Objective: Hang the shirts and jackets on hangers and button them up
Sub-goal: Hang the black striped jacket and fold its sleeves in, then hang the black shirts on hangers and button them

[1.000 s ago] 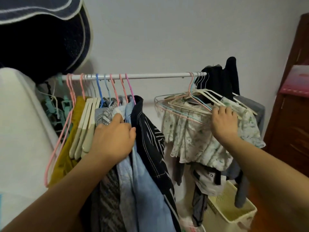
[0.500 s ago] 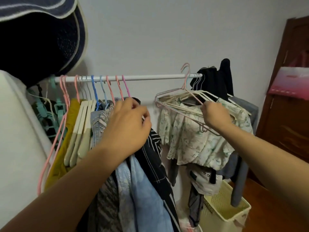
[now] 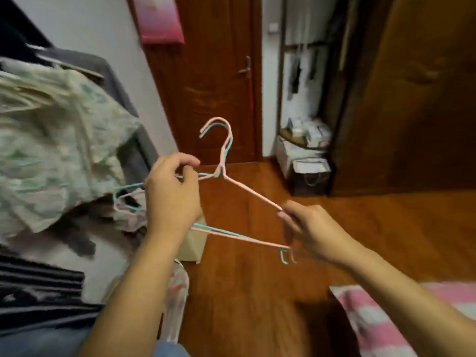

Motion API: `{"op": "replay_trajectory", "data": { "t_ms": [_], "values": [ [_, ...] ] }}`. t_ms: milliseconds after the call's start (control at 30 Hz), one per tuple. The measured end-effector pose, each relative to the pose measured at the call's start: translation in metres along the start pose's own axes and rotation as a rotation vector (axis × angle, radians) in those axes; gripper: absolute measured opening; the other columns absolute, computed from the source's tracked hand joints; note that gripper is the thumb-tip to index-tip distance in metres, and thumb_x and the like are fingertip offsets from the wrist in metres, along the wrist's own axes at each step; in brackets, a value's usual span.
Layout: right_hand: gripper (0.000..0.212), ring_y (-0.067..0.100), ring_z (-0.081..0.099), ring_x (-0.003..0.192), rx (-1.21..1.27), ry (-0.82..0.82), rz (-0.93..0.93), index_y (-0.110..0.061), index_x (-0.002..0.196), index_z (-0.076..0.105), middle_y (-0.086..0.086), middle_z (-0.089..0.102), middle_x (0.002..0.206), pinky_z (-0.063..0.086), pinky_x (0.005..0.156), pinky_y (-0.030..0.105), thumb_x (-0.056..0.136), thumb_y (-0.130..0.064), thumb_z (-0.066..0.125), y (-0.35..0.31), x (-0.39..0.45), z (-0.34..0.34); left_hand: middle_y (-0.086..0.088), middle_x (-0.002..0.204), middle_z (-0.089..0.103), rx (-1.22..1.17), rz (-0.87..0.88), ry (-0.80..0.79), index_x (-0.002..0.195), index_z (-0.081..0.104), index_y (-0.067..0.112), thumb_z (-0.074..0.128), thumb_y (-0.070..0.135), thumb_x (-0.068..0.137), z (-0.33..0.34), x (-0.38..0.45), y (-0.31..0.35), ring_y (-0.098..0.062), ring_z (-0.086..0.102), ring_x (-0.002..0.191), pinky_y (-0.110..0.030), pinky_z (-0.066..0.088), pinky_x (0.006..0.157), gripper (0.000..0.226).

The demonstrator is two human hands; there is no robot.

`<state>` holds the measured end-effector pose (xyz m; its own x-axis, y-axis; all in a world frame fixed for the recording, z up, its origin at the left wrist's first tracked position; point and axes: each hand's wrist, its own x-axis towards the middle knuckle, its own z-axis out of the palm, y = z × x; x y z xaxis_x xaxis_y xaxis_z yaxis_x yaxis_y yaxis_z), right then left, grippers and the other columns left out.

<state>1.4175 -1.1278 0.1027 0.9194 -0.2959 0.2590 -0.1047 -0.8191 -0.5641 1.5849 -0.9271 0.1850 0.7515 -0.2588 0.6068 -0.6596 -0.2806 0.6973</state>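
Item: pink wire hanger [image 3: 253, 195] with teal wire hanger [image 3: 226, 231] nested behind it. Taken off the clothes rail since a second ago; now held in mid-air above the wooden floor [image 3: 257, 292], view turned toward the door [image 3: 213, 81].

Left hand [image 3: 172, 199]: fingers pinched on the left shoulder wires. Right hand [image 3: 313, 231]: fingers clamped on the right corner.

Judgement: hangers fetched; next, separate the pair and dress one.

Containers: cream laundry basket [image 3: 194, 244], mostly hidden; contents cannot be told. Floral garment [image 3: 56, 140] alongside, left.

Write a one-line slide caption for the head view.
Left hand and right hand hold two stacked wire hangers.
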Motion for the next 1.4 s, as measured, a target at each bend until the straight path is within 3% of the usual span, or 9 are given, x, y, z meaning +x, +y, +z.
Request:
{"op": "replay_trajectory", "data": {
  "t_ms": [167,333,500,667,933,1067,1133,1233,1400],
  "values": [
    [0.022,0.019,0.065,0.061,0.041,0.255,0.620,-0.019,0.088,0.050,0.000,0.067,0.065,0.051,0.062,0.044,0.105,-0.033,0.047,0.102,-0.224,-0.035,0.001,0.096,0.069,0.062,-0.125,-0.728,0.090,0.070,0.029,0.057,0.010,0.096,0.156,-0.122,0.038,-0.032,0.065,0.093,-0.042,0.054,0.085,0.024],
    [0.022,0.032,0.064,0.053,0.248,0.715,1.172,-0.015,0.087,0.051,0.008,0.068,0.075,0.055,0.048,0.048,0.106,-0.023,0.044,0.114,-0.453,-0.080,-0.005,0.113,0.068,0.059,0.123,-1.284,0.101,0.070,0.026,0.059,0.017,0.097,0.258,-0.288,0.168,-0.023,0.063,0.100,-0.030,0.046,0.084,0.015],
    [0.021,0.015,0.055,0.038,0.350,1.124,1.460,-0.006,0.090,0.055,0.009,0.067,0.072,0.047,0.038,0.025,0.105,-0.017,0.046,0.072,-0.675,-0.085,-0.006,0.101,0.066,-0.127,0.207,-1.588,0.103,0.067,0.025,0.056,0.011,0.098,0.262,-0.496,0.294,-0.027,0.064,0.089,-0.034,0.049,0.075,0.018],
    [0.018,0.026,0.054,0.045,0.566,1.437,1.652,-0.007,0.091,0.054,0.017,0.064,0.079,0.050,0.038,0.030,0.105,-0.010,0.044,0.011,-0.850,-0.054,-0.007,0.117,0.063,-0.144,0.205,-1.955,0.114,0.066,0.020,0.059,0.013,0.099,0.218,-0.677,0.363,-0.017,0.060,0.094,-0.024,0.044,0.071,0.018],
    [0.023,0.025,0.059,0.043,0.489,1.828,2.029,-0.001,0.090,0.055,0.014,0.059,0.074,0.051,0.040,0.032,0.107,-0.012,0.042,-0.118,-1.007,0.010,-0.005,0.118,0.066,-0.112,0.608,-2.222,0.118,0.067,0.017,0.057,0.014,0.101,0.210,-0.827,0.462,-0.020,0.062,0.097,-0.033,0.050,0.082,0.020],
    [0.025,0.034,0.063,0.065,0.383,1.871,2.207,-0.011,0.088,0.058,0.010,0.062,0.072,0.058,0.067,0.053,0.107,-0.014,0.041,-0.182,-1.065,0.064,-0.009,0.118,0.067,-0.048,0.703,-2.325,0.118,0.066,0.014,0.058,0.014,0.099,0.180,-0.890,0.487,-0.026,0.064,0.096,-0.035,0.052,0.083,0.020],
    [0.024,0.035,0.062,0.066,0.376,1.953,2.213,-0.010,0.088,0.059,0.014,0.062,0.072,0.055,0.073,0.062,0.106,-0.014,0.043,-0.206,-1.096,0.078,-0.009,0.121,0.067,-0.089,0.737,-2.343,0.120,0.065,0.019,0.057,0.018,0.100,0.151,-0.917,0.499,-0.025,0.064,0.100,-0.037,0.052,0.086,0.022],
    [0.024,0.034,0.060,0.062,0.299,2.090,2.127,-0.004,0.095,0.058,0.018,0.058,0.075,0.057,0.067,0.057,0.105,-0.020,0.044,-0.225,-1.147,0.064,-0.002,0.122,0.061,-0.147,0.815,-2.385,0.123,0.062,0.022,0.053,0.020,0.103,0.107,-0.959,0.518,-0.016,0.063,0.088,-0.028,0.049,0.070,0.022],
    [0.023,0.031,0.062,0.054,0.437,2.097,1.983,-0.009,0.096,0.055,0.026,0.057,0.085,0.058,0.051,0.041,0.108,-0.020,0.040,-0.205,-1.275,0.059,-0.004,0.122,0.060,-0.114,0.830,-2.281,0.124,0.064,0.022,0.054,0.019,0.102,0.044,-1.035,0.529,-0.017,0.060,0.098,-0.028,0.042,0.072,0.024]
  ]
}}
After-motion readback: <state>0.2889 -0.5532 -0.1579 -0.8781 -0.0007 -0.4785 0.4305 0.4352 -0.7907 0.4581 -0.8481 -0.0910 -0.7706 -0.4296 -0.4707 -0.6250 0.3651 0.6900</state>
